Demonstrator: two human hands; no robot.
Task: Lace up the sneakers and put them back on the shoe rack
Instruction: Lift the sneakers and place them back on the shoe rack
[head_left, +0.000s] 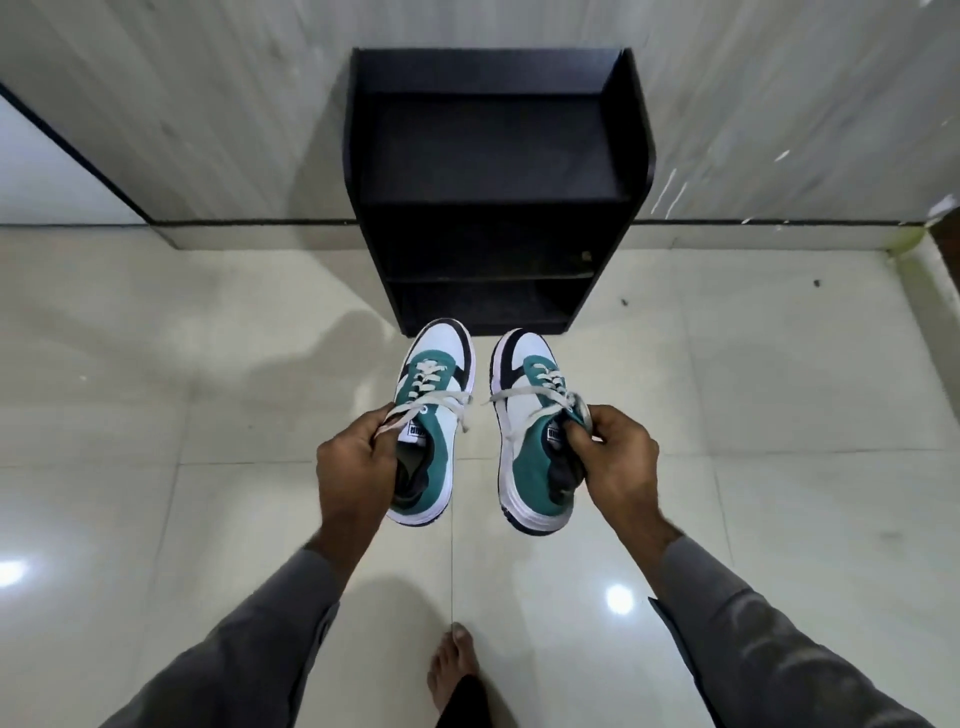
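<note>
Two teal, white and black sneakers hang in the air in front of me, toes pointing away. My left hand (356, 462) grips the left sneaker (434, 415) at its tongue and collar. My right hand (615, 457) grips the right sneaker (530, 431) the same way. Both carry white laces threaded through the eyelets, with loose ends trailing sideways. The black shoe rack (493, 187) stands straight ahead against the wall, its top shelf and two lower shelves bare.
Glossy pale floor tiles (208, 415) spread all around. A grey panelled wall (208, 104) backs the rack. One bare foot (453, 665) shows at the bottom centre. Grey sleeves cover both forearms.
</note>
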